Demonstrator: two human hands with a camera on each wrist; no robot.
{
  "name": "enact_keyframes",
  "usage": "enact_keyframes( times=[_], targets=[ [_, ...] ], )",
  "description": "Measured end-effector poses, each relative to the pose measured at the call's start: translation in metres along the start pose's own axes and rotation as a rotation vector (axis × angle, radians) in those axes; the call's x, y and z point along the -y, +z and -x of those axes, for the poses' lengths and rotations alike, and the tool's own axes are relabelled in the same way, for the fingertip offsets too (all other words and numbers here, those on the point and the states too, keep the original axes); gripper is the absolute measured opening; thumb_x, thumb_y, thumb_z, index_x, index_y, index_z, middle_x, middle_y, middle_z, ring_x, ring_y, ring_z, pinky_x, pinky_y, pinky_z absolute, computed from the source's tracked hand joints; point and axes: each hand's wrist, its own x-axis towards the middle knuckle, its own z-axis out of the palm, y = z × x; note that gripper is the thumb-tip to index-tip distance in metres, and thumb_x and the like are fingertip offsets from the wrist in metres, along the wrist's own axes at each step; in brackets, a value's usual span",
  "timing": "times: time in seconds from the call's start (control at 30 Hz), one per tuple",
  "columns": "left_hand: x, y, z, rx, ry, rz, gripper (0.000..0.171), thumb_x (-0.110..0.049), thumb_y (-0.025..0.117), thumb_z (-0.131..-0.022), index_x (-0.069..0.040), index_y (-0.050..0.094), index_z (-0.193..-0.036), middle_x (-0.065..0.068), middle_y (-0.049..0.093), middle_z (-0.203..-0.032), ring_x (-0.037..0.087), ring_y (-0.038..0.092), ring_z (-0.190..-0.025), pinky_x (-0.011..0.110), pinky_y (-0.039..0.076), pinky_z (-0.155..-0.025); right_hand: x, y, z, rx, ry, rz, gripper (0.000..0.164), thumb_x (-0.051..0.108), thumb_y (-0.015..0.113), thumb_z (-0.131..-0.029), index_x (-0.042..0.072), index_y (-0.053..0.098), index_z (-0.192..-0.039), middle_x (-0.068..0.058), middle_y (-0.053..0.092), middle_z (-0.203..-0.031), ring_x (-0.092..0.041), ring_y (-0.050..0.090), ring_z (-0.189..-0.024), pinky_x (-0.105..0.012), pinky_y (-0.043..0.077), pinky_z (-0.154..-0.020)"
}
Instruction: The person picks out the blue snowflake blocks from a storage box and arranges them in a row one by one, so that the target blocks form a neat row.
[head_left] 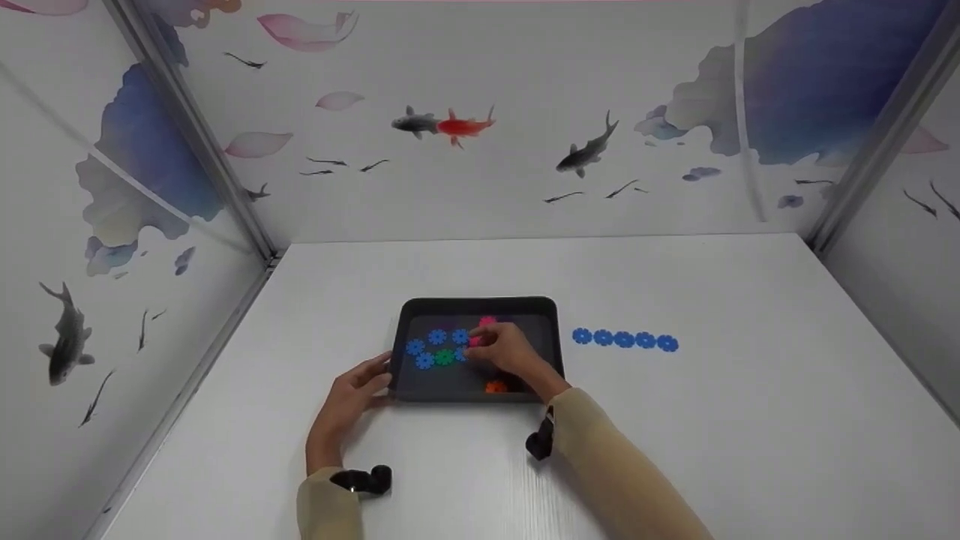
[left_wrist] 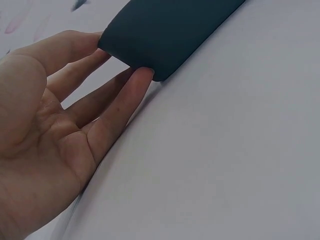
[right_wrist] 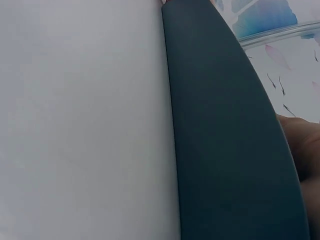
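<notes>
A dark shallow tray (head_left: 480, 395) holds several flower-shaped plastic discs. Blue discs (head_left: 436, 337) lie around a green disc (head_left: 444, 357) in its left half. Pink (head_left: 487, 321) and orange (head_left: 496, 387) discs are farther right. My left hand (head_left: 349, 401) holds the tray's left side; in the left wrist view its fingertips meet the tray wall (left_wrist: 160, 40) at the rim and lower edge. Above the discs, my right hand (head_left: 510, 351) has thumb and forefinger bent down, with pink showing between them. Whether it pinches a disc cannot be told.
To the right of the tray, several blue discs form a straight row (head_left: 625, 340) on the white table (head_left: 675, 450). Printed panels (head_left: 510, 187) enclose the table at the back and both sides. In the right wrist view the tray's outer wall (right_wrist: 225, 130) hides most of the hand.
</notes>
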Motion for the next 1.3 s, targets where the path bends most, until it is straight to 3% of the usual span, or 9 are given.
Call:
enact_keyframes(
  times=[0.27, 0.63, 0.93, 1.3],
  targets=[
    [-0.0001, -0.0004, -0.0009, 0.011, 0.0, 0.0, 0.046, -0.016, 0.063, -0.099, -0.015, 0.055, -0.145, 0.017, 0.054, -0.147, 0.028, 0.059, -0.125, 0.039, 0.06, -0.094, 0.001, 0.0029, -0.0037, 0.024, 0.023, 0.064, 0.031, 0.017, 0.08, -0.086, 0.01, 0.075, -0.116, -0.011, 0.073, -0.11, -0.019, 0.065, -0.093, -0.037, 0.06, -0.09],
    [0.0012, -0.0013, -0.0002, 0.017, -0.004, -0.011, 0.048, -0.017, 0.064, -0.098, -0.016, 0.054, -0.145, 0.016, 0.054, -0.147, 0.026, 0.06, -0.123, 0.036, 0.06, -0.092, -0.0014, 0.005, -0.0046, 0.003, -0.01, 0.111, 0.031, 0.016, 0.083, -0.082, 0.01, 0.077, -0.113, -0.009, 0.074, -0.105, -0.016, 0.064, -0.091, -0.035, 0.059, -0.084],
    [-0.0014, -0.0017, 0.0009, 0.012, -0.004, -0.003, 0.048, -0.016, 0.063, -0.099, -0.013, 0.053, -0.146, 0.018, 0.053, -0.148, 0.03, 0.058, -0.126, 0.038, 0.059, -0.094, 0.0081, 0.0068, -0.0059, 0.014, 0.045, 0.141, 0.033, 0.015, 0.083, -0.082, 0.01, 0.077, -0.114, -0.009, 0.075, -0.109, -0.018, 0.065, -0.098, -0.038, 0.059, -0.091],
    [-0.0019, -0.0014, 0.0022, 0.013, -0.006, 0.011, 0.049, -0.015, 0.064, -0.098, -0.012, 0.053, -0.146, 0.019, 0.052, -0.149, 0.031, 0.056, -0.13, 0.04, 0.058, -0.097, 0.0048, 0.0083, -0.0082, 0.011, -0.01, 0.175, 0.03, 0.015, 0.083, -0.082, 0.009, 0.078, -0.11, -0.009, 0.075, -0.104, -0.017, 0.064, -0.092, -0.037, 0.06, -0.088]
  ],
)
